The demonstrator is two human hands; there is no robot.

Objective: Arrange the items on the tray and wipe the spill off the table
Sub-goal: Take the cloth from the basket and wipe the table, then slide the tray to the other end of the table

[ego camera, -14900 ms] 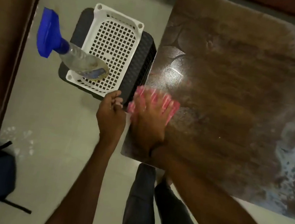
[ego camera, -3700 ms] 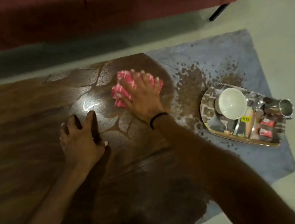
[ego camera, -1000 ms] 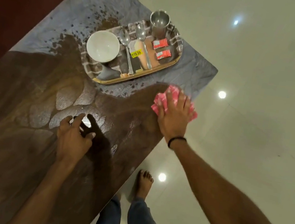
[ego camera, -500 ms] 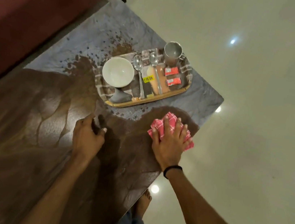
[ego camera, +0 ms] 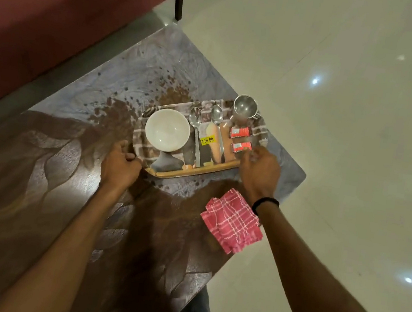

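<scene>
Released, pink cloth (ego camera: 231,224) lies on the dark wet table (ego camera: 36,185) near pale floor (ego camera: 359,151).

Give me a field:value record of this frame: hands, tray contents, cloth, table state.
left hand: gripping tray's left rim
right hand: at tray's right end, fingers by the packets; grip unclear
tray: white bowl, two spoons, steel cup, two red packets
cloth: pink checked, lying free near table edge
table: brown specks beside tray
</scene>
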